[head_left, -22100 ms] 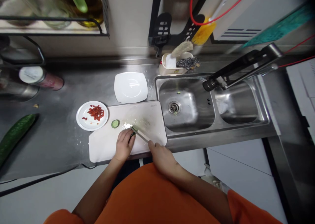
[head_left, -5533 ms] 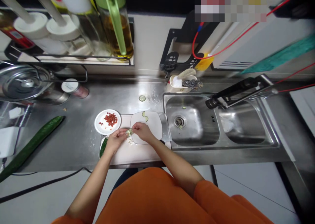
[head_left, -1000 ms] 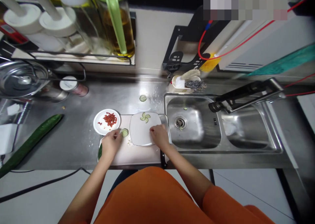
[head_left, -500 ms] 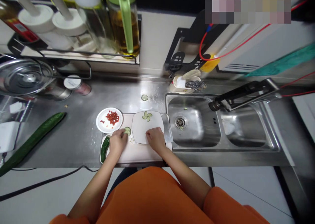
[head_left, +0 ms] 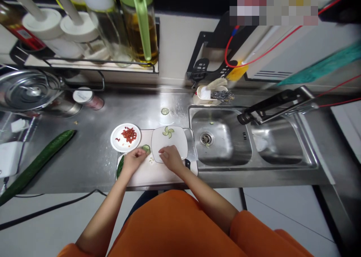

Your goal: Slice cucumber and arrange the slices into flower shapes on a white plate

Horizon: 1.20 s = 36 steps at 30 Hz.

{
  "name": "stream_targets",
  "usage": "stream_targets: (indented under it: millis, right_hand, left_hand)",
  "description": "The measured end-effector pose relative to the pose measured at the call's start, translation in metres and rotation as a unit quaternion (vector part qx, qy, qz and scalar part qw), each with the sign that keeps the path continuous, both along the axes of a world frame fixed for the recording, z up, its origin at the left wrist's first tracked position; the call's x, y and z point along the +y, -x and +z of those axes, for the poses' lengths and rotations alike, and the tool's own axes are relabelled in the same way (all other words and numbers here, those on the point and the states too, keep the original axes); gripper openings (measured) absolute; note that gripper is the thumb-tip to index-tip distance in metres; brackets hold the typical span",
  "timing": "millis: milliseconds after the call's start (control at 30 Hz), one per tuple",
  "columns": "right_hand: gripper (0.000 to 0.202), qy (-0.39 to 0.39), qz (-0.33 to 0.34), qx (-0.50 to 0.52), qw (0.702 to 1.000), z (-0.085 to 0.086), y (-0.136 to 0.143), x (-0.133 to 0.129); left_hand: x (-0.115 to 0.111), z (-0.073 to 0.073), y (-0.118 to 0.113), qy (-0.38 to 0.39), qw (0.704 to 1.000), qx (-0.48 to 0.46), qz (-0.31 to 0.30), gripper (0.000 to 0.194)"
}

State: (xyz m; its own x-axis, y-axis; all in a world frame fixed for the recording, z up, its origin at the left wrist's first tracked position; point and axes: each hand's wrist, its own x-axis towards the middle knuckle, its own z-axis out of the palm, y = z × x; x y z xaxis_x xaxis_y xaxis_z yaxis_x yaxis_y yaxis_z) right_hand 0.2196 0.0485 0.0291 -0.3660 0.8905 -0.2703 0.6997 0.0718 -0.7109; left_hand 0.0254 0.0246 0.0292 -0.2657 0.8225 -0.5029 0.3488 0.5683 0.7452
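Though both hands' [head_left: 134, 160] [head_left: 172, 160] grip is unclear, one plate [head_left: 181, 137] holds cucumber [head_left: 169, 134], another [head_left: 115, 145] red pieces [head_left: 130, 135].

The serving plate [head_left: 169, 141] is white and squarish, with bowed sides, rounded corners and a thin dark line showing along its rim. It lies flat on the white cutting board [head_left: 158, 178], reaching slightly past the board's far edge, and part of its near side is covered from view. Toward the plate's far edge, several thin cucumber crescents [head_left: 168, 132], pale green with darker skin along their curves, fan out from a common centre like a small pinwheel. The rest of the plate's visible surface is plain white. Just left of the plate, round cucumber slices [head_left: 146, 148] rest on the board, dark-rimmed and pale inside, their number too small to make out
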Motion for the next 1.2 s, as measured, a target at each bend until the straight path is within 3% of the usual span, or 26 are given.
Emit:
stream_targets:
  millis: [133, 267, 500, 667, 800, 1033, 1200]
  right_hand:
    - [0.026, 0.091, -0.054, 0.114, 0.988, 0.001, 0.008, 0.005]
    - [0.018, 0.155, -0.097, 0.179, 0.967, 0.005, 0.001, 0.011]
    - [0.019, 0.117, -0.119, 0.232, 0.958, 0.017, -0.026, 0.016]
    - [0.010, 0.063, -0.072, 0.201, 0.975, 0.028, -0.043, 0.022]
    - [0.007, 0.049, -0.056, 0.183, 0.980, 0.035, -0.058, 0.028]
    - [0.013, 0.094, -0.087, 0.180, 0.975, 0.029, -0.080, 0.040]
    - [0.013, 0.079, -0.116, 0.121, 0.983, 0.009, -0.092, 0.050]
  left_hand:
    - [0.007, 0.013, -0.010, -0.005, 0.992, -0.123, -0.035, 0.029]
    - [0.014, 0.017, -0.022, 0.020, 0.978, -0.203, -0.039, 0.032]
    - [0.023, 0.014, -0.049, 0.132, 0.910, -0.382, 0.088, 0.033]
    - [0.030, 0.011, -0.068, 0.212, 0.874, -0.432, 0.070, 0.024]
    - [0.037, 0.010, -0.076, 0.212, 0.855, -0.469, 0.070, 0.020]
    - [0.051, 0.003, -0.090, 0.165, 0.893, -0.412, 0.078, 0.041]
    - [0.056, -0.011, -0.104, 0.096, 0.949, -0.299, 0.019, 0.035]
